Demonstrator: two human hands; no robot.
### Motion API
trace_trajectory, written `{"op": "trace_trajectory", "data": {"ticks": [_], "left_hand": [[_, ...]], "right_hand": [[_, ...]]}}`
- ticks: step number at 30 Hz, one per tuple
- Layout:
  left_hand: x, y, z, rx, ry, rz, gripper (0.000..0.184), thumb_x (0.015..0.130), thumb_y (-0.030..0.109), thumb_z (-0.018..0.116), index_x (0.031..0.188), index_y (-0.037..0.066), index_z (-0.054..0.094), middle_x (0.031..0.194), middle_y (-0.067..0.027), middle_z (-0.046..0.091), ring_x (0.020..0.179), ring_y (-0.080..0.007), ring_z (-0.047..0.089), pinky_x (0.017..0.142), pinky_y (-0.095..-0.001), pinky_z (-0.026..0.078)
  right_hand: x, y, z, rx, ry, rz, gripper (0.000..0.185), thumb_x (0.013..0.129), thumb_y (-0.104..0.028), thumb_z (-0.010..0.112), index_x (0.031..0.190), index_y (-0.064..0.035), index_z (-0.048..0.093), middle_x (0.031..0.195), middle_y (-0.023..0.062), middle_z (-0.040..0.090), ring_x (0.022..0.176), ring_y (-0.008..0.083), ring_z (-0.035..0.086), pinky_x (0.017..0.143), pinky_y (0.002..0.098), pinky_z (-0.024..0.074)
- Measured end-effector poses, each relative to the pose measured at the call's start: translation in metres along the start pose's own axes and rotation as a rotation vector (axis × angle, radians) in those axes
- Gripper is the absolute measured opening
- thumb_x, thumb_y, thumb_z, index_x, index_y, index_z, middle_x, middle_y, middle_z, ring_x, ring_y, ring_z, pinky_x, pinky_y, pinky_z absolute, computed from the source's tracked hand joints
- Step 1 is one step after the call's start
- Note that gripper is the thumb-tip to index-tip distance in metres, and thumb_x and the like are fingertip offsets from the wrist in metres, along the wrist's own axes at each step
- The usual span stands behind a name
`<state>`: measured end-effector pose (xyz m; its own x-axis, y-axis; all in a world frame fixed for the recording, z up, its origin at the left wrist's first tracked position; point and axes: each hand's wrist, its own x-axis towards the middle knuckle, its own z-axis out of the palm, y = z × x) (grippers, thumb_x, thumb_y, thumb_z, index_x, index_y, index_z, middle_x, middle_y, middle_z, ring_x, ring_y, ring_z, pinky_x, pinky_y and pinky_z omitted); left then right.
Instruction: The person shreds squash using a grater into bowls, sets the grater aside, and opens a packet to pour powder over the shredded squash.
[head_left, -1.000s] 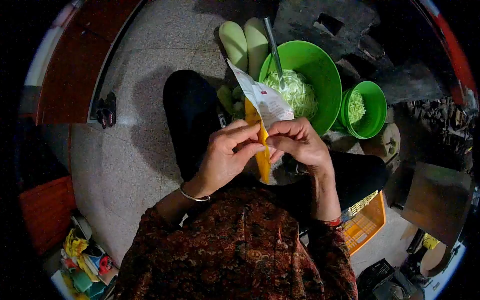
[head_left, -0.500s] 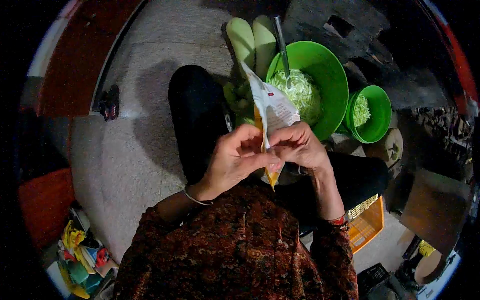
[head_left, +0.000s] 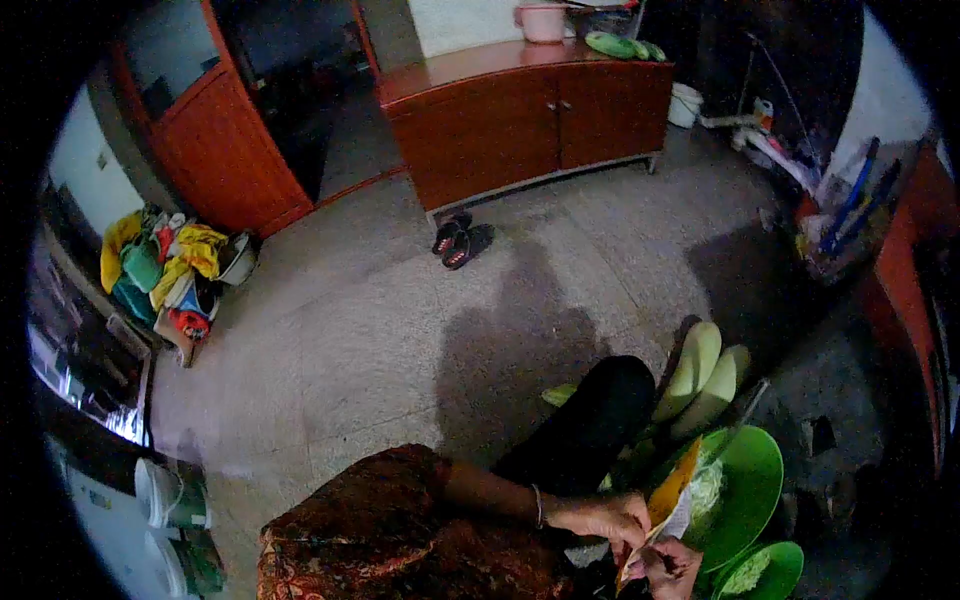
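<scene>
Low at the right, my left hand (head_left: 605, 517), with a bracelet at the wrist, grips the edge of a yellow and white packet (head_left: 675, 488). My right hand (head_left: 668, 568) is closed on the packet's lower part, close beside the left. Behind the packet stands a large green basin (head_left: 760, 485) with pale green shreds (head_left: 706, 497) in it and a metal handle (head_left: 750, 403) leaning at its rim. A smaller green bucket (head_left: 788, 572) with more shreds is at the bottom. Long pale gourds (head_left: 692, 370) lie beyond the basin.
A red-brown cabinet (head_left: 530, 125) carries a pink basin (head_left: 543, 22) and green gourds (head_left: 617, 45). Dark slippers (head_left: 458, 243) lie before it. Colourful cloths (head_left: 165, 265) are piled at the left, with lidded buckets (head_left: 160, 493) lower down. A white bucket (head_left: 684, 105) stands right of the cabinet.
The view has swung up and to the left, so hands, packet and green basin now appear at lower right, and the cabinet has come into view. Both hands still grip the packet.
</scene>
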<state>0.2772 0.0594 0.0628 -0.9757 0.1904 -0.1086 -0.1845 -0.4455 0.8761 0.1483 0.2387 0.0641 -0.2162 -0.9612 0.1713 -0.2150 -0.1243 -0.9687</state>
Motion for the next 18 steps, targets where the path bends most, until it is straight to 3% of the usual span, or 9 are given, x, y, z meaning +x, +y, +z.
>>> {"op": "trace_trajectory", "data": {"ticks": [5,8,12,15,18], "left_hand": [[0.01,-0.002,0.019,0.266,0.196,0.065,0.027,0.087,0.017,0.052,0.078,-0.007,0.06,0.069,-0.0056,0.061,0.059,-0.0093,0.058,0.052,-0.0237,0.049],[0.017,-0.006,0.02,0.271,0.173,0.112,0.026,0.086,0.015,0.054,0.069,-0.005,0.056,0.06,-0.0048,0.057,0.05,-0.0095,0.056,0.044,-0.025,0.044],[0.021,-0.02,0.023,0.244,0.213,0.076,0.022,0.082,0.011,0.054,0.066,-0.004,0.054,0.055,-0.0041,0.054,0.046,-0.009,0.053,0.039,-0.0241,0.038],[0.039,-0.057,0.014,0.42,0.285,0.327,0.02,0.078,0.01,0.055,0.064,-0.004,0.053,0.053,-0.0054,0.052,0.047,-0.0105,0.053,0.042,-0.026,0.039],[0.02,-0.026,0.012,0.588,0.352,0.567,0.01,0.071,0.01,0.06,0.066,0.003,0.056,0.055,-0.005,0.053,0.053,-0.0108,0.052,0.047,-0.0274,0.04]], "right_hand": [[0.015,-0.065,0.001,-0.284,-0.108,0.004,0.021,0.093,-0.012,0.046,0.078,-0.0003,0.055,0.069,0.0064,0.053,0.052,0.0159,0.041,0.05,0.0291,0.0351],[0.015,-0.066,-0.004,-0.412,-0.154,-0.02,0.027,0.093,-0.019,0.046,0.073,-0.0022,0.053,0.065,0.0061,0.049,0.05,0.0171,0.036,0.049,0.0319,0.0321],[-0.023,-0.043,0.02,0.105,0.393,0.411,0.033,0.09,-0.033,0.048,0.08,-0.0023,0.058,0.076,0.0101,0.058,0.06,0.018,0.046,0.057,0.0346,0.0391],[-0.032,-0.023,0.005,-1.002,0.262,0.399,0.035,0.09,-0.032,0.05,0.078,-0.0008,0.059,0.072,0.0085,0.056,0.061,0.0165,0.047,0.059,0.0332,0.0404],[-0.012,-0.043,0.021,-0.155,1.193,0.098,0.03,0.088,-0.025,0.058,0.072,-0.0005,0.062,0.062,0.008,0.055,0.054,0.0172,0.049,0.055,0.0315,0.0414]]}}
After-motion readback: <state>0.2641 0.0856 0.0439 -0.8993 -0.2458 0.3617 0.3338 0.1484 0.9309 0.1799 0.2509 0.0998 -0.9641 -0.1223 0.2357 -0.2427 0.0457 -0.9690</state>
